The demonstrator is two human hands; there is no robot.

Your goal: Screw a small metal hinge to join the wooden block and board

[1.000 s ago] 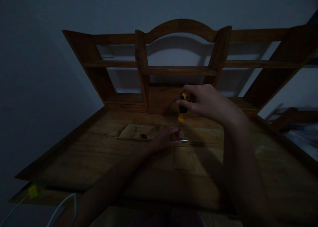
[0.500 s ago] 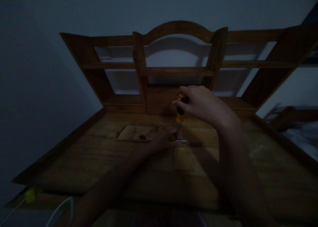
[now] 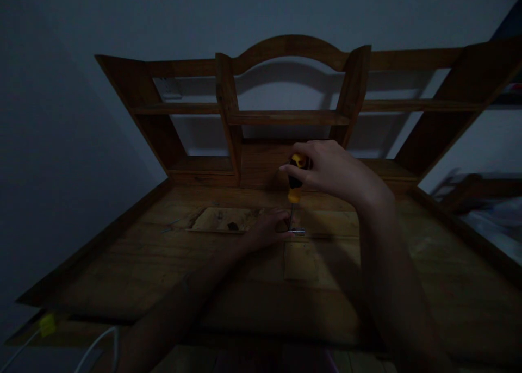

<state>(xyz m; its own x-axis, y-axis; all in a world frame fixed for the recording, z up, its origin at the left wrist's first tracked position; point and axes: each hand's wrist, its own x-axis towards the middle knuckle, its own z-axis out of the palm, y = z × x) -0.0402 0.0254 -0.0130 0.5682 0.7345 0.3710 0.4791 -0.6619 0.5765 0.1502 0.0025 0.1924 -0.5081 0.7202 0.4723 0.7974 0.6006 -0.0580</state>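
On the wooden tabletop (image 3: pixel 142 264), the left hand (image 3: pixel 267 229) rests by a small metal bracket (image 3: pixel 298 231), its grip unclear. Directly above, the right hand (image 3: pixel 330 169) clasps the upright screwdriver (image 3: pixel 294 180) by its handle.

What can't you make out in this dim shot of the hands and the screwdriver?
Head view only:
- Tip of the screwdriver: too dark and small to tell what it meets.
- Metal piece: too small to identify.
- Left hand fingertips: lost in shadow.
- Yellow object on the cable: dim, near the edge.
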